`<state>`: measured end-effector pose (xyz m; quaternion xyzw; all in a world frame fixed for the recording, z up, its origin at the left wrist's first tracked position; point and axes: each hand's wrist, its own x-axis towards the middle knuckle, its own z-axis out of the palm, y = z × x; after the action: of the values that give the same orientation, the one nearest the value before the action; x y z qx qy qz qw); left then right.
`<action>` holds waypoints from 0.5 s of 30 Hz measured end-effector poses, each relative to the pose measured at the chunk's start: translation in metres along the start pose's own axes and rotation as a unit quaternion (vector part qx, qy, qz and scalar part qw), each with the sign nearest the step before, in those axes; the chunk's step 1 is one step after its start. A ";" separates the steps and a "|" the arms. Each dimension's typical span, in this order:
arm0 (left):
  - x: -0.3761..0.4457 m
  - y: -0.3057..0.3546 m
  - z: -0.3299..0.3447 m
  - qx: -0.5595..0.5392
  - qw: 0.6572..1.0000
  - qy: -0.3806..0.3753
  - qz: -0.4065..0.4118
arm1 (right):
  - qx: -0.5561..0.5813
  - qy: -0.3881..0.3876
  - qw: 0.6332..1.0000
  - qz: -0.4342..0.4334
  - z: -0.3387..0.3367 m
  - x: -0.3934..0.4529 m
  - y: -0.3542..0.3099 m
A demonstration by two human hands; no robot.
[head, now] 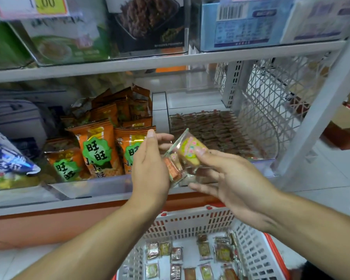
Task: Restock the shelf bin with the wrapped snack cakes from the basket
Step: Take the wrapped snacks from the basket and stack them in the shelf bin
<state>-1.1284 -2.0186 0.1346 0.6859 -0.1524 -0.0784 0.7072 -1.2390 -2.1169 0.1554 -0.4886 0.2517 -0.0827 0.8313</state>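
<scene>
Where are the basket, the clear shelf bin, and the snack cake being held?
basket (192, 220), head view, on its white slotted back wall.
clear shelf bin (194, 102), head view, on its bare back wall.
wrapped snack cake (191, 151), head view, on the yellow-green wrapper face.

Two bare, sleeveless forearms

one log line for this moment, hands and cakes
left hand: holds wrapped cakes | right hand: pinches yellow-label cake | shelf bin: part full | basket: cakes left
</scene>
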 end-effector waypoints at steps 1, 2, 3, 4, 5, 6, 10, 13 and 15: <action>0.001 0.001 0.000 0.001 1.000 0.014 -0.006 | 0.030 -0.020 0.999 0.017 0.002 -0.003 0.003; 0.000 0.002 0.000 0.000 1.000 0.029 -0.008 | 0.055 -0.043 0.997 0.038 0.006 -0.008 0.006; 0.000 0.002 0.000 -0.005 0.999 0.041 -0.007 | 0.076 -0.063 0.994 0.056 0.009 -0.011 0.010; -0.002 0.002 0.001 -0.011 0.999 0.049 -0.005 | 0.095 -0.075 0.990 0.068 0.013 -0.014 0.015; -0.003 0.002 0.001 -0.010 0.998 0.054 -0.006 | 0.114 -0.080 0.987 0.076 0.016 -0.015 0.018; -0.005 0.002 0.002 -0.003 0.998 0.059 -0.008 | 0.135 -0.074 0.985 0.081 0.018 -0.016 0.021; -0.012 0.001 0.005 -0.024 0.998 0.038 -0.043 | 0.192 -0.013 0.979 0.067 0.019 -0.013 0.026; -0.013 0.003 0.003 -0.059 0.994 -0.020 -0.095 | 0.179 0.058 0.982 0.026 0.012 -0.007 0.024; -0.010 0.004 -0.003 -0.068 0.989 -0.042 -0.123 | 0.115 0.103 0.987 -0.034 0.005 -0.002 0.019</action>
<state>-1.1373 -2.0126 0.1371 0.6457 -0.0907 -0.2041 0.7302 -1.2404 -2.1023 0.1421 -0.3864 0.3081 -0.1894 0.8485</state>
